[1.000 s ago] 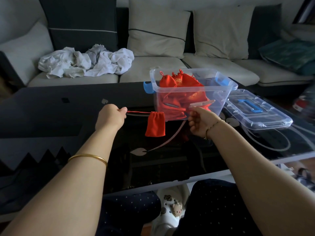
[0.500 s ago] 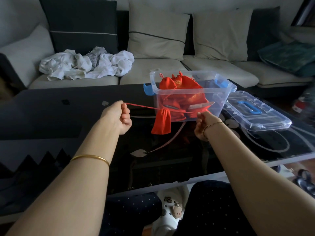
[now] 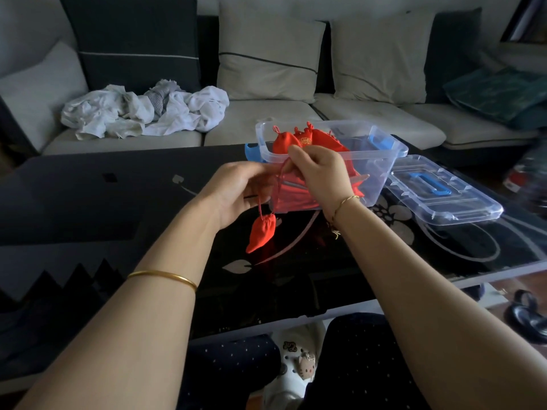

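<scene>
A small red drawstring pouch (image 3: 262, 233) hangs cinched from its red cords above the black glass table (image 3: 118, 208). My left hand (image 3: 239, 190) and my right hand (image 3: 321, 176) are close together in front of the clear plastic box (image 3: 381, 161), both pinching the pouch's cords. The box holds several more red pouches (image 3: 296, 142).
The box's clear lid (image 3: 444, 190) with a blue handle lies on the table to the right. A sofa with cushions and a heap of white cloth (image 3: 145, 112) stands behind the table. Shoes (image 3: 529, 312) lie on the floor at the right.
My hands were spread apart, pulling the cords taut sideways; they have come together in front of the box. The pouch has closed and hangs lower.
</scene>
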Demonstrator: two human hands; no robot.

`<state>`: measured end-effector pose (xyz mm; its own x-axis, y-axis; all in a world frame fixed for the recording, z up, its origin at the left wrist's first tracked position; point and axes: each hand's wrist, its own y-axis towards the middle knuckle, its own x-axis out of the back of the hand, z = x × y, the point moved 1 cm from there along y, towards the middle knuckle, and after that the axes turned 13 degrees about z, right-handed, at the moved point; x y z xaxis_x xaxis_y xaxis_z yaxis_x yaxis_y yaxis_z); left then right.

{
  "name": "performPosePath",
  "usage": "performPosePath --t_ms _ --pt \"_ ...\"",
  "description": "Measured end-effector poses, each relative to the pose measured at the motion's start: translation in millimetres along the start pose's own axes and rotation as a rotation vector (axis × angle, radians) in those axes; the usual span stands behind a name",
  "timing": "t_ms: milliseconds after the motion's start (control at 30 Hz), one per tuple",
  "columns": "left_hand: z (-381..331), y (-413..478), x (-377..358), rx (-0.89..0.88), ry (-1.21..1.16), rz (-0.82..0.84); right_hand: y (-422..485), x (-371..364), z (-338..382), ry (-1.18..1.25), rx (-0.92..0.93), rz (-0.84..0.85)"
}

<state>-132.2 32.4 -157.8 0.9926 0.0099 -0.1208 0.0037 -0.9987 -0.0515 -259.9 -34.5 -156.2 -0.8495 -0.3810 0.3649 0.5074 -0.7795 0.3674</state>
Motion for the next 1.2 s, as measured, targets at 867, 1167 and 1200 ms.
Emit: performPosePath --t_ms 867,1167,1200 --pt "11.6 5.2 1.0 -0.034 0.165 -0.089 -12.2 -4.6 -13.2 0.06 -0.47 0.539" --pt "13.5 8.9 1.3 -0.156 0.557 0.055 -4.2 -14.8 -21.0 0.167 -0.301 0.31" --pt "13.3 9.0 0.7 -0.19 0.631 0.056 -5.6 -15.5 -21.1 0.243 -0.311 0.33"
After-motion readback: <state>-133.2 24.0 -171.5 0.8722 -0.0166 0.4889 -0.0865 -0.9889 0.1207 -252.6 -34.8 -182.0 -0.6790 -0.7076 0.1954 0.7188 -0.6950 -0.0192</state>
